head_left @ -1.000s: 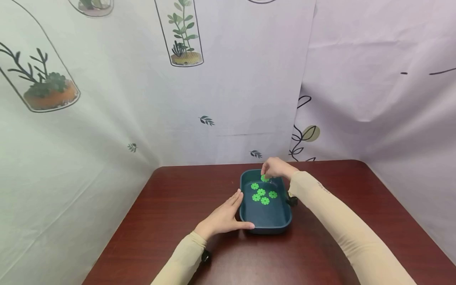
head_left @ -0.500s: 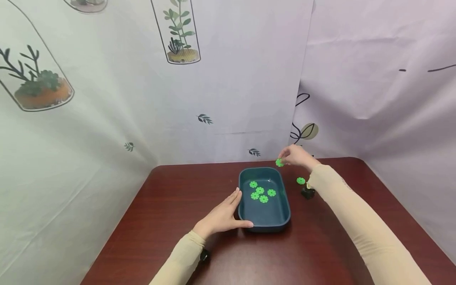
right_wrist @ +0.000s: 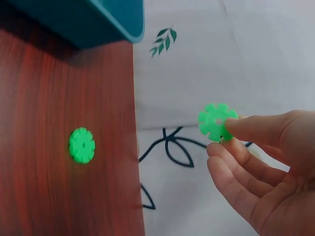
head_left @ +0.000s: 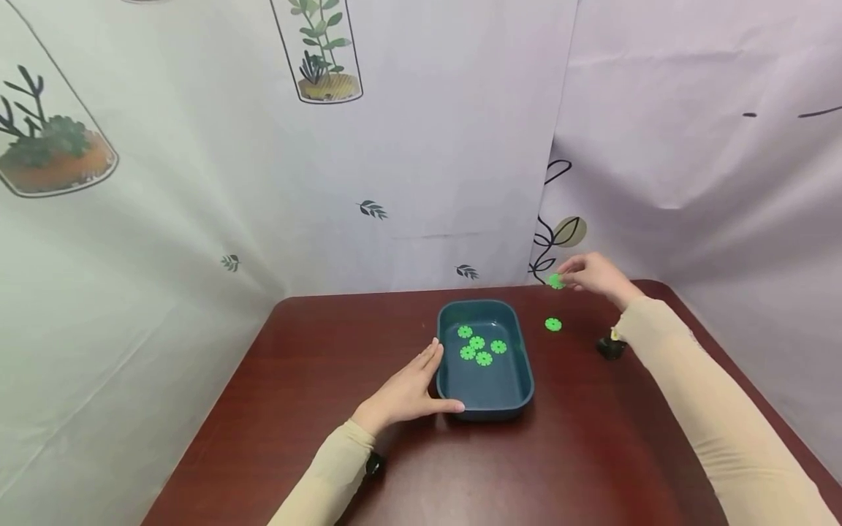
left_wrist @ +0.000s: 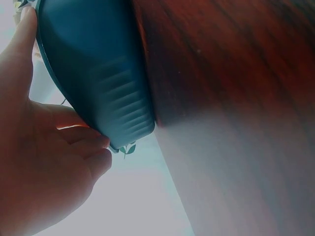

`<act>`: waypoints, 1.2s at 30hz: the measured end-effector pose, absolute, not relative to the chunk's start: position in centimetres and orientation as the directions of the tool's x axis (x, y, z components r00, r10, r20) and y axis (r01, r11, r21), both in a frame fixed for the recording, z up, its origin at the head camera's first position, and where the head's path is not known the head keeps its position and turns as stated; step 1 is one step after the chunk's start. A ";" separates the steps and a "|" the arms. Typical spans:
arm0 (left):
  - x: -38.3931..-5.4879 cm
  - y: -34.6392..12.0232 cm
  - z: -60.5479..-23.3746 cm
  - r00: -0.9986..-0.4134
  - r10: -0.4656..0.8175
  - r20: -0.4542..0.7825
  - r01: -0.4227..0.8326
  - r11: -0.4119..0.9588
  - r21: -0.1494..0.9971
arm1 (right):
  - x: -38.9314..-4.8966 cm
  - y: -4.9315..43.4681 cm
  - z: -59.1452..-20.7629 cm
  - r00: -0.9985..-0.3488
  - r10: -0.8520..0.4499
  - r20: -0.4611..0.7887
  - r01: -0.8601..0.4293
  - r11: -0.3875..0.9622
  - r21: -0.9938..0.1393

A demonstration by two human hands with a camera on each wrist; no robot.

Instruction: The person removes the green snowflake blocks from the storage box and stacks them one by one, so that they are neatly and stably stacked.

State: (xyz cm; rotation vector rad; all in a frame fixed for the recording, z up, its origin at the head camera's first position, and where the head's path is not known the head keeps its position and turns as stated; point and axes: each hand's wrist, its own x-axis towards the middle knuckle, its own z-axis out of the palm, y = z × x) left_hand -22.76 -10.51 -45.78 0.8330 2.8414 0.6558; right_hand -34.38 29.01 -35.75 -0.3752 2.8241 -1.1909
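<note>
My right hand (head_left: pixel 595 276) pinches a green notched plastic disc (right_wrist: pixel 214 120) between thumb and fingers, raised near the table's far edge. A second green disc (head_left: pixel 553 324) lies flat on the table to the right of the dark teal tray (head_left: pixel 487 391), just below the held one in the head view. Several more green discs (head_left: pixel 484 359) lie on the floor of the tray. With its fingers extended along the left wall and its thumb at the near rim, my left hand (head_left: pixel 401 392) rests against the tray. The left wrist view shows the tray's ribbed outer wall beside those fingers.
The dark red-brown table (head_left: pixel 316 380) ends at a pale cloth wall (head_left: pixel 421 146) with printed plants. A black wrist device (head_left: pixel 610 348) hangs under the right sleeve and another (head_left: pixel 375 464) under the left sleeve.
My right hand has moved from over the tray's far end to the right, carrying the green disc beyond the tray. The lone disc on the table has come into view. My left hand stays on the tray.
</note>
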 end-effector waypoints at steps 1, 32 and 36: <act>-22.8 -10.5 -45.7 -0.845 0.535 0.017 0.489 0.758 0.432 | -34.4 29.2 -35.8 -0.969 -0.241 0.047 -0.201 0.671 -0.714; -22.9 -10.4 -45.8 -0.847 0.531 0.021 0.488 0.761 0.427 | -35.2 30.0 -44.9 -0.989 -0.138 -0.059 -0.029 0.562 -0.827; -22.8 -10.4 -45.8 -0.848 0.530 0.019 0.486 0.761 0.430 | -35.1 29.8 -45.4 -0.990 -0.122 -0.073 -0.009 0.567 -0.823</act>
